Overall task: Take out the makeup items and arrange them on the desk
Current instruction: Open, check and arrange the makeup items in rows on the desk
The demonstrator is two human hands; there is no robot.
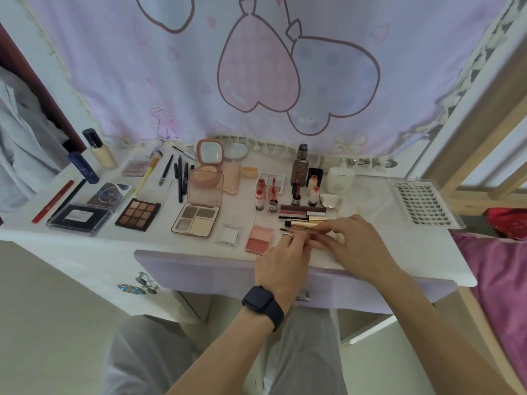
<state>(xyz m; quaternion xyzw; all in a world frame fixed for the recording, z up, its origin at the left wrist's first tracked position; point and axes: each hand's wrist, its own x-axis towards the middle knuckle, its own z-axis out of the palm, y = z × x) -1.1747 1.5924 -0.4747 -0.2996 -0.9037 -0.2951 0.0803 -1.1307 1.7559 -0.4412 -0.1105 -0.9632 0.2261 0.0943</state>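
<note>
Desk (159, 240): white, makeup laid out in rows. Eyelash tray (423, 203): far right. Right hand (356, 240): fingers nearly straight, together, over gold tube (303, 224) near the front edge. Left hand (282, 259): fingers curled beside blush compact (259, 239); cannot tell what they hold.

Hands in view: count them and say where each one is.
2. The left hand, watch on its wrist, is at the desk's front edge beside the blush palette; the right hand is just right of it.
</note>
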